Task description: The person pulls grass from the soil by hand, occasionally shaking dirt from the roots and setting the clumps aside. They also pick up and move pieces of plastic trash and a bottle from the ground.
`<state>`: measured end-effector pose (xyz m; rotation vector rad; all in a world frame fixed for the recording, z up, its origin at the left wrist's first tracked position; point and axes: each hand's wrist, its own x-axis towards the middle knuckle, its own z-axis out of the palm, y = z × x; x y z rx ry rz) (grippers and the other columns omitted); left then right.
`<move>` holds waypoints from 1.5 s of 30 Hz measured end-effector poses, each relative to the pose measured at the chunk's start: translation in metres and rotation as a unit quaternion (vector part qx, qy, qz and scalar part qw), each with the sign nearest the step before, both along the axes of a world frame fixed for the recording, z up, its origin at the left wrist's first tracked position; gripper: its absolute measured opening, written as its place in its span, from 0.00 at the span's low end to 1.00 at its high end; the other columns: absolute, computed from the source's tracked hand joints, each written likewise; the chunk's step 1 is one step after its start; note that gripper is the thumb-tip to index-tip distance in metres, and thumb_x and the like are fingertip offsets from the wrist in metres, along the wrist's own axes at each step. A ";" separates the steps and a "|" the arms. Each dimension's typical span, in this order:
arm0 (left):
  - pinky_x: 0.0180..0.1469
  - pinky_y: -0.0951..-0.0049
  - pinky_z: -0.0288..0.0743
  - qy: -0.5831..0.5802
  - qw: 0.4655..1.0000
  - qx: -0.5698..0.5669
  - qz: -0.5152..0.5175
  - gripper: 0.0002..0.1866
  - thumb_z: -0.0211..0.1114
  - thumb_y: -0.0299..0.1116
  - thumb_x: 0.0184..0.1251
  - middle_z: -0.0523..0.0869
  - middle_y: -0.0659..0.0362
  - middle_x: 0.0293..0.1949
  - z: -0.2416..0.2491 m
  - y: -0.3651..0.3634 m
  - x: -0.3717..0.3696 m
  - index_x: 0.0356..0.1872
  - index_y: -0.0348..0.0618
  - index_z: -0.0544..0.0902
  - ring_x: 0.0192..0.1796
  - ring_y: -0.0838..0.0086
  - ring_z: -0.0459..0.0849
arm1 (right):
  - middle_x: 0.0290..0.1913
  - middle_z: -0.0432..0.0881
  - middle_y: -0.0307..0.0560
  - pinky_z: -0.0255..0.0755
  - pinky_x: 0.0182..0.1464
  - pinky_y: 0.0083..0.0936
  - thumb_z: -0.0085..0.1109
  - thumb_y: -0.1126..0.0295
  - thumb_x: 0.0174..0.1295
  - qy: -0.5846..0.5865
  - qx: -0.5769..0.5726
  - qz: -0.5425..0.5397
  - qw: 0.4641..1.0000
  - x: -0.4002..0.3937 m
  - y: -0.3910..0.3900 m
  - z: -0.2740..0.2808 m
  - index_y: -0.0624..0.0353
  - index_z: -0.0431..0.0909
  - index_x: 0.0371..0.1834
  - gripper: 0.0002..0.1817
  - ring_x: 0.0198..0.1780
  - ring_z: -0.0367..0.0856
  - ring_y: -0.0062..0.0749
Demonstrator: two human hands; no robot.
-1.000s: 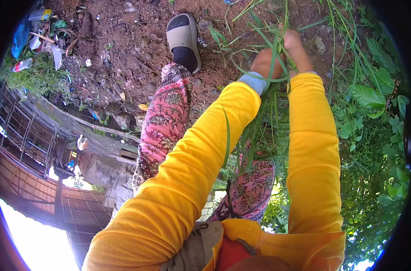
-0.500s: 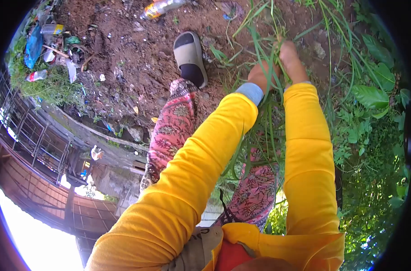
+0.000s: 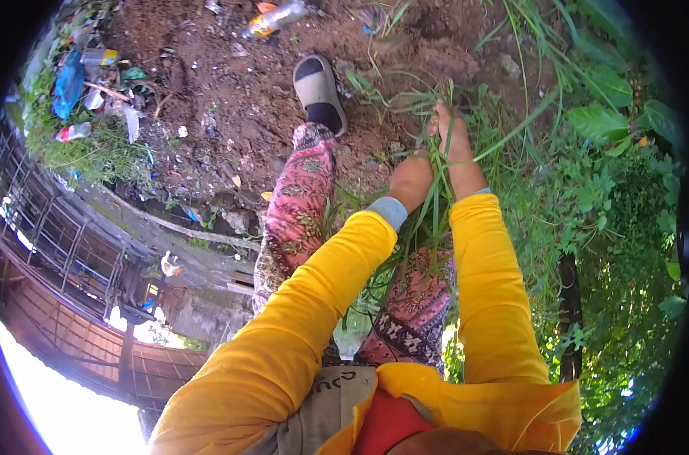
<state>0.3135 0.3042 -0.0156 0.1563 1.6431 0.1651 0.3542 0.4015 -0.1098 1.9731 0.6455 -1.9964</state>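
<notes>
Long green grass [image 3: 435, 199] runs in a bunch between my two hands and hangs down over my lower legs. My left hand [image 3: 412, 180] is closed around the lower part of the bunch, its fingers partly hidden behind the blades. Just above it, my right hand [image 3: 456, 144] is closed on the same grass, where a tangled clump [image 3: 444, 98] spreads at the fingertips over the soil. Both arms reach forward in yellow sleeves, close together.
A sandalled foot [image 3: 316, 87] stands on brown soil [image 3: 231, 83]. A plastic bottle [image 3: 272, 19] lies beyond it. Litter, including a blue bag [image 3: 68, 85], lies at the left. Leafy plants [image 3: 602, 182] grow at the right. A low wall [image 3: 170, 231] and a building stand at lower left.
Both hands have moved down and left, closer to my body, with the grass in them. The grass clump at the right fingertips has shifted down as well.
</notes>
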 end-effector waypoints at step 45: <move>0.59 0.57 0.56 0.237 0.918 0.261 0.180 0.24 0.50 0.41 0.64 0.65 0.42 0.54 0.067 -0.014 -0.129 0.54 0.34 0.63 0.57 0.50 0.64 | 0.31 0.76 0.57 0.70 0.37 0.39 0.50 0.59 0.60 -0.065 0.354 0.495 0.791 -0.111 -0.031 -0.051 0.63 0.69 0.39 0.16 0.34 0.77 0.49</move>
